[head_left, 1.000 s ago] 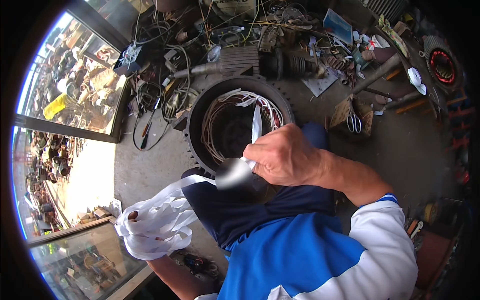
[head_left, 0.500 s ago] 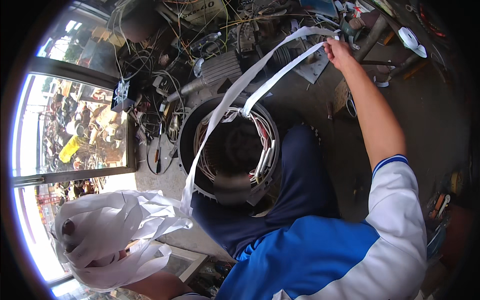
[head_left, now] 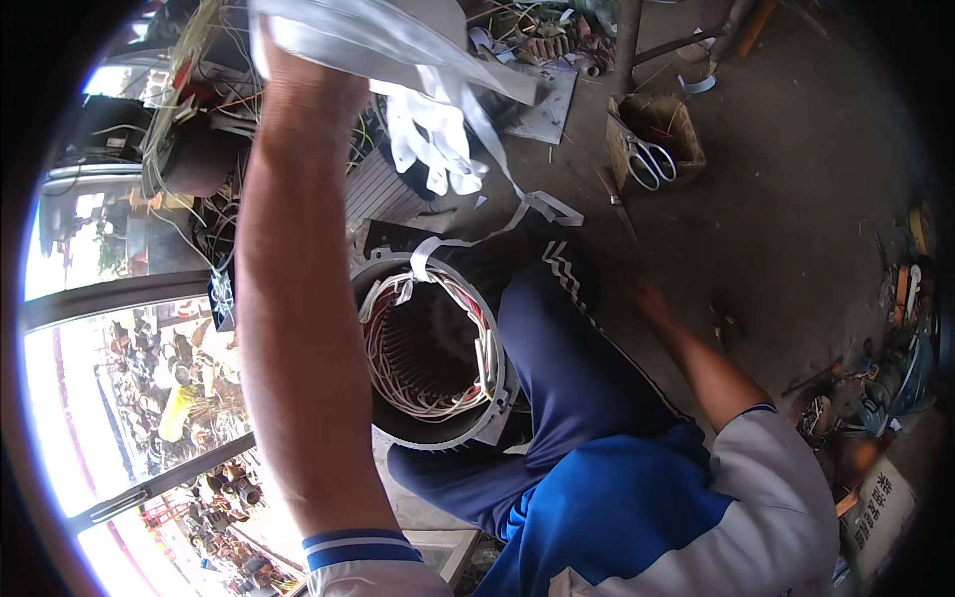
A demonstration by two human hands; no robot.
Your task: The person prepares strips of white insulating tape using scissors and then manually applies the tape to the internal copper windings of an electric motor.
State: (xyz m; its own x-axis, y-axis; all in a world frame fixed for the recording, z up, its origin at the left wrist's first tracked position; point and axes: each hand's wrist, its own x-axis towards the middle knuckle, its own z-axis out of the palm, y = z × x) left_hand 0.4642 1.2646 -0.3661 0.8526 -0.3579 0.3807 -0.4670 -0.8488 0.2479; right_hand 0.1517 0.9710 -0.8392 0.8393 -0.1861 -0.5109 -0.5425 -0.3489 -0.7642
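My left hand (head_left: pixel 310 82) reaches far forward at the top of the view, gripping a loose bundle of white cloth tape (head_left: pixel 383 38); the bundle hides most of the fingers. Loops of tape hang below it, and one strand runs back to the motor stator (head_left: pixel 430 435) between my legs. At the stator's far rim, that strand meets the ring of white and red winding wires (head_left: pixel 374 376). Low on my right, beyond my knee, my right hand (head_left: pixel 652 301) hovers over the dark floor. It is blurred, and nothing can be made out in its fingers.
Scissors (head_left: pixel 649 161) lean on a small box (head_left: pixel 686 129) beyond my right hand, with a thin pointed tool (head_left: pixel 617 204) beside it. A finned motor body (head_left: pixel 383 189) lies behind the stator. Glass-paned frames stand on the left; tools (head_left: pixel 900 298) lie at far right.
My left hand has swung from the lower left to the far top with the tape bundle. My right hand has let go of the tape and dropped toward my right knee.
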